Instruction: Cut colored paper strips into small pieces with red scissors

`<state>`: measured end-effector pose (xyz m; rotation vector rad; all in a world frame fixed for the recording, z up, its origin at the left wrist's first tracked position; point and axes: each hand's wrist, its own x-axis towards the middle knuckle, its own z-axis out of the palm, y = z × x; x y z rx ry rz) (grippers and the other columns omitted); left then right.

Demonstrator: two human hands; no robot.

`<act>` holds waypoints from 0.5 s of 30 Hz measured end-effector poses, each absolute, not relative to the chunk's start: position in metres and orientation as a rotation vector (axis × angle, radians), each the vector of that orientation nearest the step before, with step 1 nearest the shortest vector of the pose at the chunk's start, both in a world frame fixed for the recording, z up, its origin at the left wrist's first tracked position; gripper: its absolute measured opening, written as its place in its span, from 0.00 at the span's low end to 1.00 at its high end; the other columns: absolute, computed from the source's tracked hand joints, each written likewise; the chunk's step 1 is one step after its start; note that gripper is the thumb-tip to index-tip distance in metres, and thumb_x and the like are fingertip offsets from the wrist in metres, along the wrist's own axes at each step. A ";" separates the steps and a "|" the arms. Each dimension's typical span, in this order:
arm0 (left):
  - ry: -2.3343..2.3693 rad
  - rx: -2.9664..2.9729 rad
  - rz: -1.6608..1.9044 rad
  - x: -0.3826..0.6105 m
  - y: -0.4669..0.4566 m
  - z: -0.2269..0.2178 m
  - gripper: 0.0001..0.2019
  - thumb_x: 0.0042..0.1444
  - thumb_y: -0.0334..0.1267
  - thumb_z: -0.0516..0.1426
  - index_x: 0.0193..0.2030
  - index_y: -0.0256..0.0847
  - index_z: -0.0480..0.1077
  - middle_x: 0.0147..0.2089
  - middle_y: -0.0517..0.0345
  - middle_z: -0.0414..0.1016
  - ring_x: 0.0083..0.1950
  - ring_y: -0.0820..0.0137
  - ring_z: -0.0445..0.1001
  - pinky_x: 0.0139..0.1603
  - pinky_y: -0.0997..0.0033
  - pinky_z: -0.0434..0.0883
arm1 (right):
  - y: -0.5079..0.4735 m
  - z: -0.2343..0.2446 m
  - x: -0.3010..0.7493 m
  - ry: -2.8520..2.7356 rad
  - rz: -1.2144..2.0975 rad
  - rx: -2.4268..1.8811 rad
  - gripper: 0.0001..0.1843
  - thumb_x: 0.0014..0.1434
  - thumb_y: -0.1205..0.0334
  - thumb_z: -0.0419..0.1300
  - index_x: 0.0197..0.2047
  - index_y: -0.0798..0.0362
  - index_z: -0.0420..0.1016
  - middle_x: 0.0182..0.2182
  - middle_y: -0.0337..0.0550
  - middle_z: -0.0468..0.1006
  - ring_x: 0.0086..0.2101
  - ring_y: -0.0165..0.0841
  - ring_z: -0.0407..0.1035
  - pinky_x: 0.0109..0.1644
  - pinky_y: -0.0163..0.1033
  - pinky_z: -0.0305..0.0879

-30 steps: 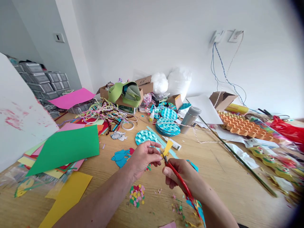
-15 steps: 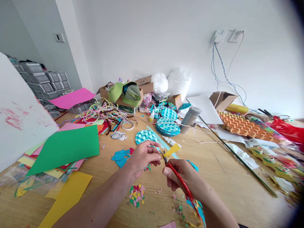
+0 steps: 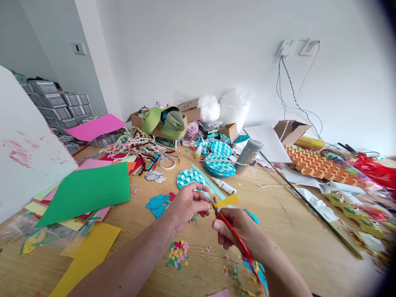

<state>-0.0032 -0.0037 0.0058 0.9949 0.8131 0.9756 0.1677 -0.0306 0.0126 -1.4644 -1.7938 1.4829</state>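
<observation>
Red-handled scissors (image 3: 233, 233) are gripped in my right hand (image 3: 238, 229), their blades pointing up and left. Between the fingertips of my left hand (image 3: 190, 203) is the end of a yellow paper strip (image 3: 227, 201), which sticks out to the right past the blades. The blades meet the strip close to my left fingertips. Below my hands lies a pile of small coloured paper dots (image 3: 178, 253). A blue paper fish (image 3: 157, 205) rests left of my left hand, and a woven blue paper disc (image 3: 190, 178) lies just beyond it.
Coloured paper sheets (image 3: 89, 189) spread over the left side. Behind my hands stand a grey bottle (image 3: 248, 156) and a stack of blue discs (image 3: 219, 165), with a glue bottle (image 3: 225, 185) lying nearer. A long green stick (image 3: 312, 206) crosses the right side, near an orange egg tray (image 3: 318, 167).
The free end of the yellow strip has swung lower and to the right, lying flatter beside the blades. Both hands stay almost where they were.
</observation>
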 end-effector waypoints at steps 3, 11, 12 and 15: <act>0.807 0.994 0.975 -0.004 -0.003 0.004 0.21 0.40 0.29 0.61 0.44 0.35 0.65 0.26 0.64 0.69 0.24 0.75 0.69 0.28 0.72 0.65 | -0.031 0.014 0.167 -1.765 1.501 -1.490 0.30 0.44 0.33 0.62 0.24 0.53 0.61 0.16 0.38 0.72 0.17 0.28 0.67 0.19 0.30 0.57; 0.773 0.961 0.962 -0.002 -0.003 0.003 0.21 0.40 0.32 0.63 0.44 0.35 0.66 0.27 0.64 0.69 0.24 0.77 0.69 0.28 0.73 0.64 | -0.031 0.013 0.167 -1.727 1.507 -1.476 0.30 0.45 0.34 0.62 0.24 0.54 0.63 0.16 0.39 0.73 0.16 0.27 0.66 0.19 0.29 0.57; 0.773 0.952 0.966 -0.001 -0.003 0.004 0.21 0.40 0.32 0.63 0.44 0.35 0.66 0.27 0.64 0.69 0.24 0.77 0.69 0.28 0.73 0.64 | -0.031 0.012 0.167 -1.728 1.503 -1.464 0.29 0.45 0.34 0.62 0.24 0.54 0.63 0.16 0.39 0.73 0.16 0.26 0.67 0.19 0.29 0.58; 0.775 0.926 0.995 -0.001 -0.003 0.004 0.22 0.39 0.32 0.64 0.43 0.35 0.66 0.27 0.63 0.70 0.24 0.77 0.69 0.29 0.73 0.65 | -0.030 0.007 0.169 -1.731 1.502 -1.412 0.28 0.48 0.36 0.62 0.25 0.54 0.63 0.16 0.39 0.73 0.16 0.26 0.66 0.19 0.29 0.58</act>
